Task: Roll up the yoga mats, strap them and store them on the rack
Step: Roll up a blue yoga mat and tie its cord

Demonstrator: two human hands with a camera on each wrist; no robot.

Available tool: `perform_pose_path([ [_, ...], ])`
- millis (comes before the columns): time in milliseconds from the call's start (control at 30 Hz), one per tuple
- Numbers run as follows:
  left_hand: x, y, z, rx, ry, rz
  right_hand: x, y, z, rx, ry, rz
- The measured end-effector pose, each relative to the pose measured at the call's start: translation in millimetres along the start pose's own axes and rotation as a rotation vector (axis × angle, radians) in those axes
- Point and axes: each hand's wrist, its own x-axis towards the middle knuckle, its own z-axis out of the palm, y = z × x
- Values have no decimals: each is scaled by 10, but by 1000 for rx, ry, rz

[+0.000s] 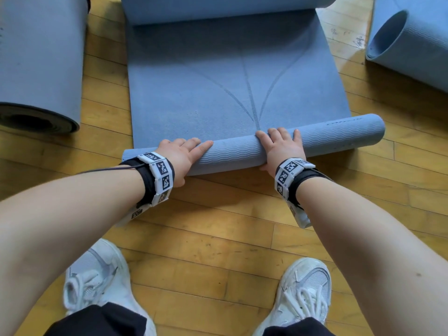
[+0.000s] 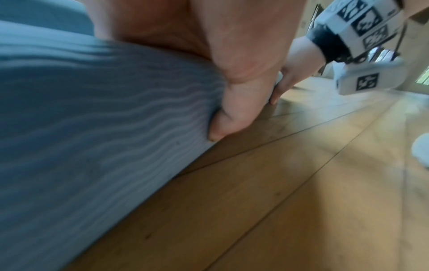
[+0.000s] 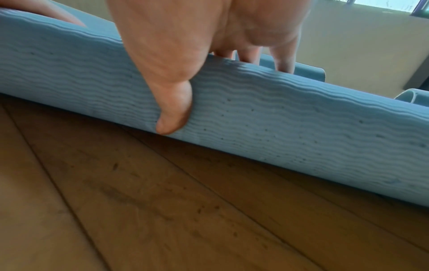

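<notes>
Wooden floor (image 1: 218,226), rolled mats (image 1: 41,69) flanking, both hands gripping blue mat (image 1: 230,81)

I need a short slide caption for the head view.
Both hands, left hand and right hand, grip the roll of a blue yoga mat.

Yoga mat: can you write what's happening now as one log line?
step: rolling | yoga mat: near end rolled, rest flat on floor | left hand: on roll | right hand: on roll, thumb underneath | strap: not on

Half-rolled mat (image 1: 237,76) centre on floor (image 1: 218,238); rolled mats left (image 1: 41,59), right (image 1: 409,37).
</notes>
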Motion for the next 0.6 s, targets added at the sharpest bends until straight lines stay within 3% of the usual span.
perform_pose_path([
  [133, -88, 86, -57, 27, -3, 34, -147, 97, 15, -22, 59, -39],
  [333, -201, 395, 111, -29, -60, 106, -475, 263, 219, -57, 33, -99],
  [600, -153, 373, 53, -54, -83, 82, -263, 268, 164, -63, -56, -152],
])
